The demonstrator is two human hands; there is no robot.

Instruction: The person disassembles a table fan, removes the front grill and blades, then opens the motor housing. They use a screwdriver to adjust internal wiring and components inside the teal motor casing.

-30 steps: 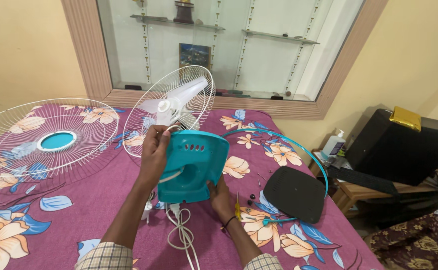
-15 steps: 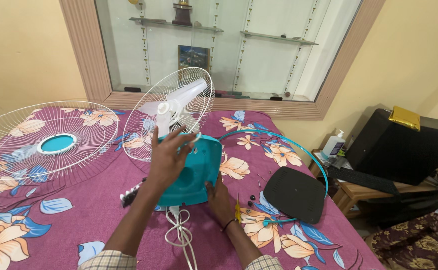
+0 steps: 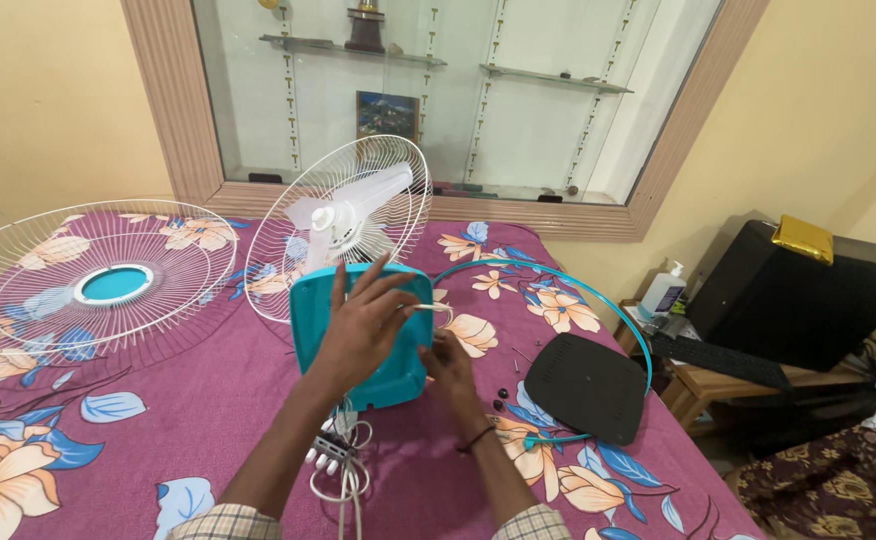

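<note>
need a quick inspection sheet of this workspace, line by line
surface: bed with purple floral sheet
job's things: teal fan housing standing upright; white blades and rear guard behind it
clutter: loose front guard, teal ring, black cover, small screws
grippers: left hand spread flat over the housing; right hand at its right edge, grip cannot be told
cables: white cord coiled below the housing
surroundings: glass shelves, sanitiser bottle, black box

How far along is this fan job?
The front grille and a black cover already lie loose on the bed. The left hand rests on the teal fan housing; the right hand works at its side. The blades remain in the rear guard.
</note>
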